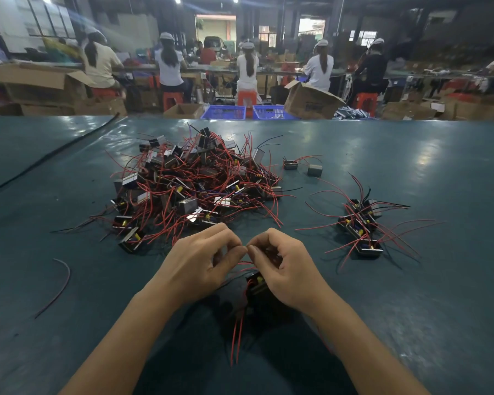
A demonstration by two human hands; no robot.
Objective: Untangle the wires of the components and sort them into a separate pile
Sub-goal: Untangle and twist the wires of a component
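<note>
Glossy teal table cover (pixel 411 172); shiny metal component casings (pixel 187 205); cardboard boxes (pixel 311 101).

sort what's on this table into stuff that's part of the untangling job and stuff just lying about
Part of the job: tangled pile; sorted pile on the right; component below the hands, its red wires pinched by left hand and right hand.
Lying about: loose wire on the left; black cable far left; blue crates behind.

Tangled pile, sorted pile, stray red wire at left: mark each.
tangled pile (pixel 194 183), head view, middle of heap.
sorted pile (pixel 358 226), head view, middle component.
stray red wire (pixel 66 283), head view, mid-length.
</note>
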